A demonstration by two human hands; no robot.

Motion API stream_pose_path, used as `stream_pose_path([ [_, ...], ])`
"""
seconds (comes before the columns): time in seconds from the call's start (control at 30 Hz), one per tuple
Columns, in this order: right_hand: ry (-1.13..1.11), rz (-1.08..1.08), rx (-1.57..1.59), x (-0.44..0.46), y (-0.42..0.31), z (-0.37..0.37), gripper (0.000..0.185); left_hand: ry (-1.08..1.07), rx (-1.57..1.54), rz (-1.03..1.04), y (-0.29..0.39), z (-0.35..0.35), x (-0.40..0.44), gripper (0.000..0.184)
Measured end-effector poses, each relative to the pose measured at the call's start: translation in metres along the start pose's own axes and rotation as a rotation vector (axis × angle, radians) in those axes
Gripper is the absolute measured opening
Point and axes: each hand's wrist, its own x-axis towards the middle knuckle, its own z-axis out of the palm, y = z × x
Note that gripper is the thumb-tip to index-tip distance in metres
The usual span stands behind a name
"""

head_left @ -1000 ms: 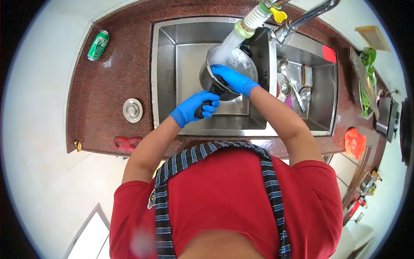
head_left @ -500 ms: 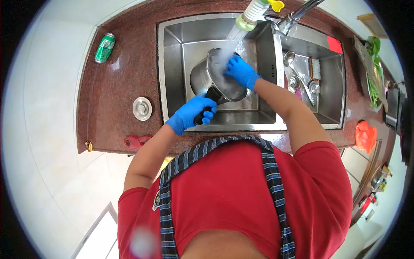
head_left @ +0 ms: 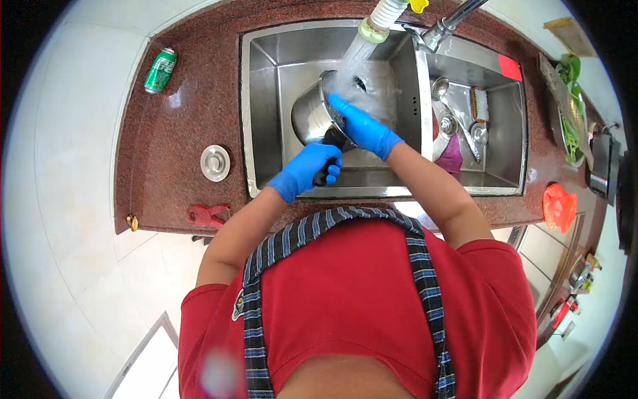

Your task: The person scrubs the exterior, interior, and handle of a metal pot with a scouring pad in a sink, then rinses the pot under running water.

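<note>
A steel pot (head_left: pixel 308 118) is tilted in the large sink basin (head_left: pixel 272 149), its mouth turned to the right. My left hand (head_left: pixel 309 166), in a blue glove, is wrapped round the pot's black handle (head_left: pixel 334 137). Also gloved in blue, my right hand (head_left: pixel 364 126) lies along the pot's mouth with fingers stretched out and touching its rim area. Water (head_left: pixel 355 63) streams from the white ribbed faucet hose (head_left: pixel 385 16) onto the mouth of the pot and my right fingertips. The pot's inside is mostly hidden by spray and my hand.
The smaller basin to the right holds a ladle (head_left: pixel 440 88), a brush (head_left: pixel 479 105) and a purple cloth (head_left: pixel 450 158). On the left counter are a green can (head_left: pixel 160 70), a metal drain stopper (head_left: pixel 216 163) and a red object (head_left: pixel 207 215). An orange-red bag (head_left: pixel 559 207) sits at right.
The pot has tipped so that its mouth faces further right. My right hand has moved from inside the mouth down toward its near rim, fingers straightened. My left hand still grips the handle.
</note>
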Motion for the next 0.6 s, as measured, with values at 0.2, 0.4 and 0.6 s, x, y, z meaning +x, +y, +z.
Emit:
stream_pose_path([
  [0.2,0.419,0.053,-0.723,-0.03,-0.009,0.055,0.049,0.07,0.454,0.156,-0.019,0.0,0.009,0.036],
  [0.4,0.197,-0.096,-0.018,-0.046,0.039,0.026,0.024,0.077,0.38,0.225,-0.016,0.013,-0.043,0.049],
  [0.6,-0.254,0.066,0.666,-0.043,0.034,0.023,0.042,-0.033,-0.31,0.311,-0.002,0.029,-0.066,0.027],
])
